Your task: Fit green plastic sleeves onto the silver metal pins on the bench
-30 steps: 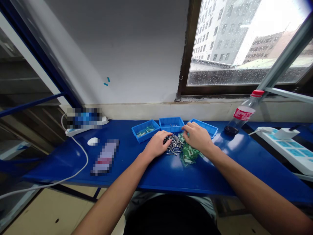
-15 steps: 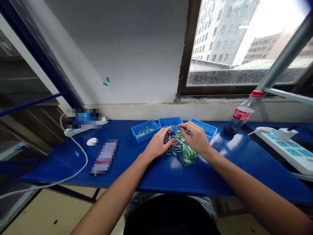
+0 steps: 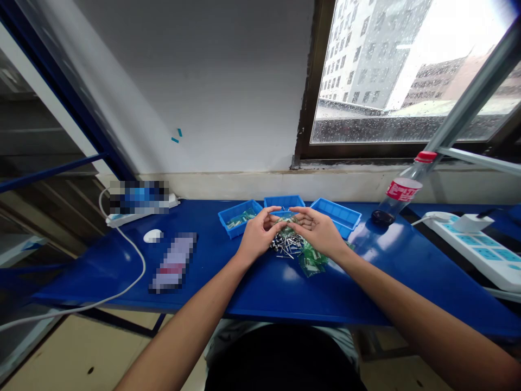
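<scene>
My left hand (image 3: 257, 234) and my right hand (image 3: 321, 232) meet above the middle of the table, fingers curled toward each other. Between them is a small green-tinted plastic bag (image 3: 290, 218), pinched from both sides; the fingers partly cover it. Just below lies a heap of metal pop rivets (image 3: 288, 247), shiny with thin shanks. More green plastic bags (image 3: 313, 259) with pale pieces inside are piled to its right, under my right wrist. A blue bin (image 3: 240, 231) at the left holds similar bags. Behind my fingers stands the middle blue bin (image 3: 284, 201), its inside mostly hidden.
A third blue bin (image 3: 340, 231) stands at the right. Beyond it a cola bottle (image 3: 402, 190) leans near the window. A white power strip (image 3: 480, 247) lies far right. On the left are a blurred phone-like object (image 3: 174, 262), a white object (image 3: 153, 236) and a white cable (image 3: 142, 263).
My right hand has moved down and toward my left hand. The two hands now share a green plastic bag over the rivets; earlier they were farther apart.
</scene>
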Demonstrator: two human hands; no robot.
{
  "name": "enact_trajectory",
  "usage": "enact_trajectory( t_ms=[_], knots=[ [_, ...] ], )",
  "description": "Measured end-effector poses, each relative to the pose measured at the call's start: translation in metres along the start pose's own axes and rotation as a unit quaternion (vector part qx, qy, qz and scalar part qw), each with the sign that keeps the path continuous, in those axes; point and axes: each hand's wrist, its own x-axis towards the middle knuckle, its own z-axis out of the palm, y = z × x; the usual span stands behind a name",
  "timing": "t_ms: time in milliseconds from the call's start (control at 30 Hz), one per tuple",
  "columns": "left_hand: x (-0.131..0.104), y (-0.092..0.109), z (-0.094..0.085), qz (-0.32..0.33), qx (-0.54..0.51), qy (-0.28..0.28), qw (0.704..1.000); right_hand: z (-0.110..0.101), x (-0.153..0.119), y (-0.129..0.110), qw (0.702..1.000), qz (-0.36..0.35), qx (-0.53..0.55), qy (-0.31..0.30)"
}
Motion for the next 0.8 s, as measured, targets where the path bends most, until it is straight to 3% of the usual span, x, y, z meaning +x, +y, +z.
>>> enact_trajectory(
  t_ms=[133,300,400,500,633,800],
  knots=[
    [-0.001,0.002,-0.001,0.002,0.022,0.015,1.0,-0.002,0.001,-0.003,0.999,0.032,0.033,-0.001],
    [-0.001,0.005,-0.004,0.148,0.159,0.022,0.976,-0.003,0.001,-0.004,0.997,0.057,0.019,0.05],
    [-0.002,0.005,-0.004,0.178,0.201,-0.019,0.963,-0.002,0.001,-0.007,0.994,0.072,0.041,0.065],
    [-0.002,0.004,-0.003,0.171,0.197,-0.041,0.964,-0.001,0.0,-0.012,0.991,0.089,0.087,0.053],
    [0.0,0.004,-0.004,0.13,0.171,-0.002,0.977,0.001,-0.002,-0.017,0.989,0.079,0.125,0.019],
    [0.002,0.002,-0.006,0.055,0.154,0.015,0.986,0.001,-0.005,-0.014,0.997,0.015,-0.054,0.045]
  ],
)
